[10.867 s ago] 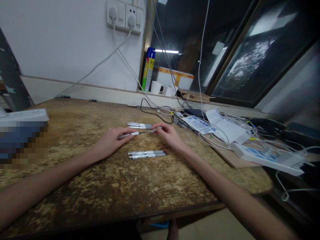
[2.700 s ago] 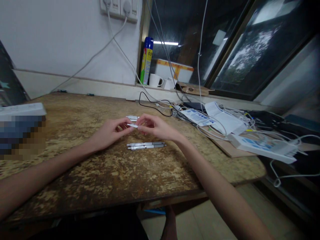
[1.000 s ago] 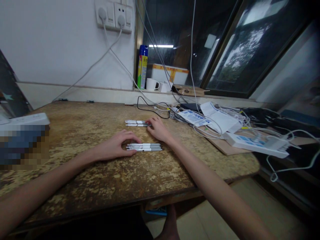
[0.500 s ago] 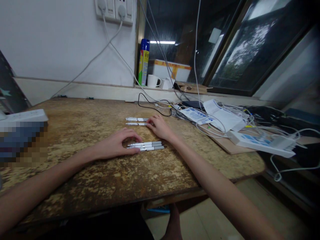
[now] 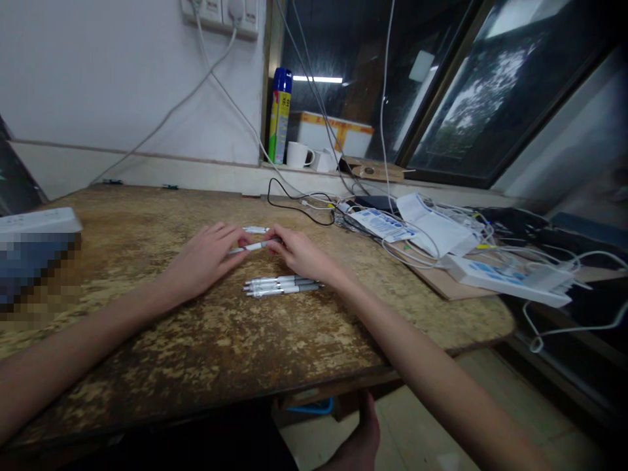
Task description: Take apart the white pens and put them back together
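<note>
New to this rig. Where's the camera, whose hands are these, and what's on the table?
There's no robot: these are a person's bare hands, seen from one camera worn on the head, looking forward and down. The left hand and right hand hold a white-and-grey pen between them. On the worn table, a group of similar pens lies nearer the person; at least one more shows, partly hidden, behind the hands. Papers lie to the right. Behind the table stand a mug and spray can.

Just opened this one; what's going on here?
A person's left hand and right hand hold one pen between them, the left toward one end, the right on its gray part. Several loose pens lie together on the worn table, nearer the camera; beyond, at least one other pen shows, partly hidden.
</note>
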The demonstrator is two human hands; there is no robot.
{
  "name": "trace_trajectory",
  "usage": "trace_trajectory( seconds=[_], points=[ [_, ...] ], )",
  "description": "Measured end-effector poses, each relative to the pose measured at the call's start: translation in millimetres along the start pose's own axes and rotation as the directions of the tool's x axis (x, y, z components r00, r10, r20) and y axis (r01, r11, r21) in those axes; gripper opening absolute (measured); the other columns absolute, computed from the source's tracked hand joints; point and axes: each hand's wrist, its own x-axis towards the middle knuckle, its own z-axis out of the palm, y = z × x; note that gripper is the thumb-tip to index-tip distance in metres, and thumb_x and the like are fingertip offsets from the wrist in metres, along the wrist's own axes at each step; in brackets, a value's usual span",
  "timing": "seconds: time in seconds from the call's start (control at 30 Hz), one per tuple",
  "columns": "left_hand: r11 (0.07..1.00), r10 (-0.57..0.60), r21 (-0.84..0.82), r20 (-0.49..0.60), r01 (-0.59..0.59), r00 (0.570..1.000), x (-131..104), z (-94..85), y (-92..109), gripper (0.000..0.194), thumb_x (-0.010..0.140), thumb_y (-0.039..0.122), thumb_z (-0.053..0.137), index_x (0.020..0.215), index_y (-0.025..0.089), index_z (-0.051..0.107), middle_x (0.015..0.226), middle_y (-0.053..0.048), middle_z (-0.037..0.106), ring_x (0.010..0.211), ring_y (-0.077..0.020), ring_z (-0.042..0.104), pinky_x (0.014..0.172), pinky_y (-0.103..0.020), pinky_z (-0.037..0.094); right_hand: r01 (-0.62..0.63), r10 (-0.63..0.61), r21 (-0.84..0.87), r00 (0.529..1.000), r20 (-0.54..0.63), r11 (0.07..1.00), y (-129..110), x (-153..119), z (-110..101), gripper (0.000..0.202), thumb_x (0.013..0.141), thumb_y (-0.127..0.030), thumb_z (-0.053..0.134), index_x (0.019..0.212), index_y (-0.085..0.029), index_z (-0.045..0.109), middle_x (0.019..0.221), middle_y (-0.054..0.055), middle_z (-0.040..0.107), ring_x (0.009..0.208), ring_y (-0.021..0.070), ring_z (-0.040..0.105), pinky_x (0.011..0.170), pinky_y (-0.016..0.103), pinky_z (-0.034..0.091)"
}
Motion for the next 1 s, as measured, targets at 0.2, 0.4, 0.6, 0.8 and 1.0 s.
trace_trajectory(
  seconds=[0.2,0.4,0.6,0.8,1.0],
  points=[
    [0.989,-0.016,0.148,0.02,0.012,1.0,0,2.7,-3,0.039,0.111,0.039,0.029,0.103,0.019,0.061,0.101,-0.01,0.068,0.098,-0.028,0.061,0.088,-0.04,0.042,-0.033,0.034,-0.032,0.999,0.029,0.999,-4,-1,4,0.016,0.108,-0.027,0.044,0.107,-0.018,0.058,0.092,0.006,0.067,0.083,0.0182,0.059,0.078,0.03,0.042],
    [0.981,-0.124,0.161,0.062,0.113,0.99,-2,3.5,3,0.043,0.11,0.037,0.024,0.102,0.019,0.063,0.097,-0.011,0.072,0.092,-0.0292,0.066,0.084,-0.04,0.044,0.022,-0.014,-0.144,0.999,0.052,0.989,-3,0,10,0.032,0.111,-0.028,0.036,0.091,-0.018,0.058,0.089,0.007,0.068,0.081,0.0179,0.058,0.078,0.03,0.041],
    [0.95,-0.3,-0.031,0.197,0.312,0.933,-3,7.5,4,0.049,0.107,0.043,0.024,0.092,0.021,0.065,0.093,-0.01,0.075,0.082,-0.0278,0.067,0.074,-0.037,0.045,0.053,-0.035,-0.285,0.997,0.068,0.957,-10,0,9,0.026,0.107,-0.016,0.041,0.087,-0.017,0.058,0.088,0.009,0.069,0.079,0.0182,0.056,0.075,0.031,0.037],
    [0.924,-0.317,-0.137,0.245,0.356,0.916,-1,9.9,1,0.052,0.105,0.047,0.026,0.078,0.021,0.062,0.084,-0.009,0.074,0.076,-0.0267,0.066,0.073,-0.037,0.046,0.086,-0.066,-0.301,0.995,0.075,0.95,-6,-1,12,0.026,0.108,-0.02,0.041,0.088,-0.018,0.058,0.086,0.008,0.067,0.078,0.0195,0.055,0.076,0.032,0.039],
    [0.949,-0.269,-0.131,0.136,0.286,0.954,-1,6.0,-3,0.051,0.107,0.049,0.027,0.097,0.021,0.069,0.097,-0.01,0.075,0.089,-0.0279,0.068,0.083,-0.038,0.048,0.101,-0.113,-0.244,0.993,-0.037,0.965,1,1,7,0.018,0.108,-0.027,0.044,0.1,-0.02,0.059,0.1,0.009,0.066,0.096,0.0228,0.057,0.088,0.035,0.043]
  ],
)
